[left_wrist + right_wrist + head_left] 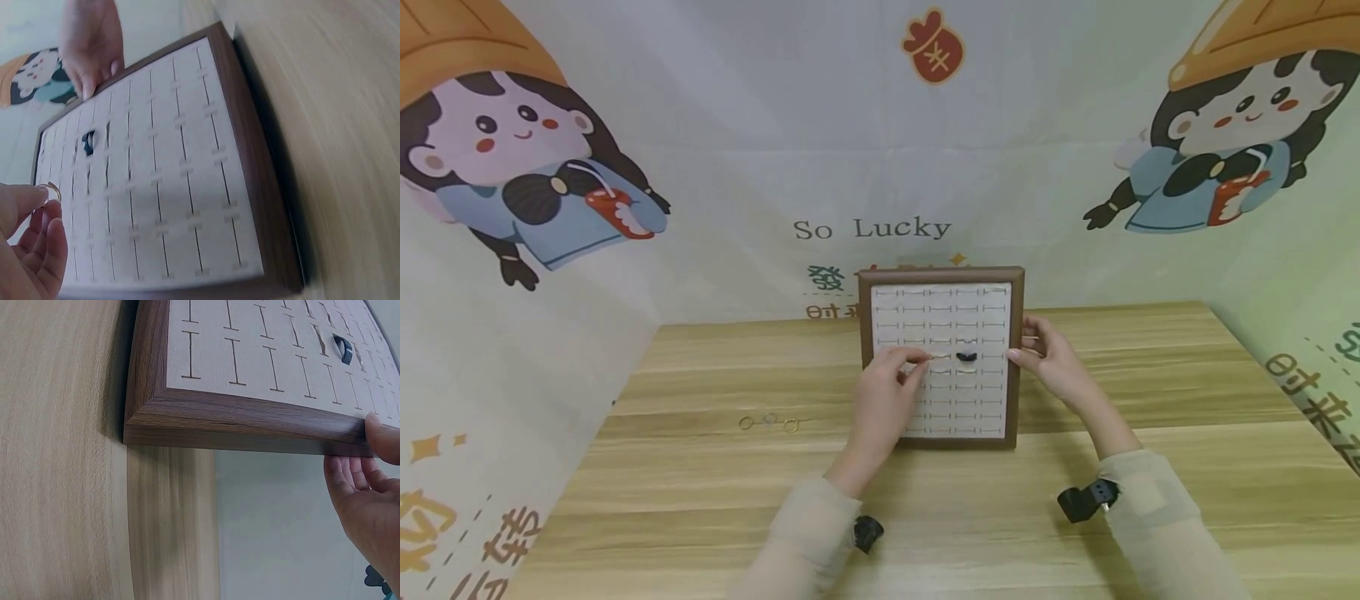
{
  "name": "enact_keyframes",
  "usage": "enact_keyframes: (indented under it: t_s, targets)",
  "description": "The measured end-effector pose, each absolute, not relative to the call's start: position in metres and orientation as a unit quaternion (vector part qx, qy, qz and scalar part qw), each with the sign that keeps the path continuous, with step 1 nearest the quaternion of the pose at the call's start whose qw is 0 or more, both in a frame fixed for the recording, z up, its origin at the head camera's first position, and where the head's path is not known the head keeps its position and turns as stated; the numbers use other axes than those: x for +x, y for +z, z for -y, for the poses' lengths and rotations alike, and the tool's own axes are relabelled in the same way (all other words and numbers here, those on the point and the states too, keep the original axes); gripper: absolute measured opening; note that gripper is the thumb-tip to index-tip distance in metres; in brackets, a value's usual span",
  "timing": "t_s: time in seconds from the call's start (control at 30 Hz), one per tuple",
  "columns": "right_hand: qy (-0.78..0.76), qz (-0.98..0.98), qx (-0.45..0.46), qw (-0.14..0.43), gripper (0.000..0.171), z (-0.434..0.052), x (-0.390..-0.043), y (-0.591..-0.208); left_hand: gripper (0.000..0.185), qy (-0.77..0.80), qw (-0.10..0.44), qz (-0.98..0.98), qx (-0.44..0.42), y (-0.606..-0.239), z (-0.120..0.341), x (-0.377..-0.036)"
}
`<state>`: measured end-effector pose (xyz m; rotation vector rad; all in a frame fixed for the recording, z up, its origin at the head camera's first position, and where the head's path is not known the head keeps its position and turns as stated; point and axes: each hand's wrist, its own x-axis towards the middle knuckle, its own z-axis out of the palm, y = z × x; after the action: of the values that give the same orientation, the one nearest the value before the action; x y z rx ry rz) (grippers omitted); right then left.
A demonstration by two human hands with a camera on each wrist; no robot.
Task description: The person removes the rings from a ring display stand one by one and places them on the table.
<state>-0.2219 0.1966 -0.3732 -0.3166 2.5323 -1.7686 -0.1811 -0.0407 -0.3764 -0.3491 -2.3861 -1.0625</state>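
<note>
A ring display board with a brown wooden frame and a pale slotted pad stands upright on the table. My left hand pinches a gold ring between thumb and fingers, in front of the pad's middle rows. Whether the ring touches a slot, I cannot tell. With thumb in front and fingers behind, my right hand grips the frame's right side, as the right wrist view also shows. A black ring sits in a slot near the pad's middle. Some slots around it look pulled apart.
Three loose rings lie on the wooden table left of the board: a gold one, a silver one and another gold one. Behind the table hangs a printed cloth backdrop with cartoon figures.
</note>
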Motion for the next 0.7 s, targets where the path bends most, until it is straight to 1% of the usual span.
enact_keyframes:
  t_s: [0.23,0.43,0.7]
  targets:
    - [-0.564,-0.820,-0.098,0.026,0.059,-0.197,-0.223,-0.373,0.010,-0.454,0.207,0.864,-0.071,-0.376,0.075,-0.182]
    - [-0.566,-0.818,-0.098,0.023,0.057,-0.196,-0.222,-0.372,0.014,-0.453,0.213,0.866,-0.010,-0.379,0.109,-0.184]
    - [-0.565,-0.819,-0.098,0.027,0.059,-0.196,-0.222,-0.373,0.016,-0.451,0.223,0.864,0.031,-0.382,0.142,-0.182]
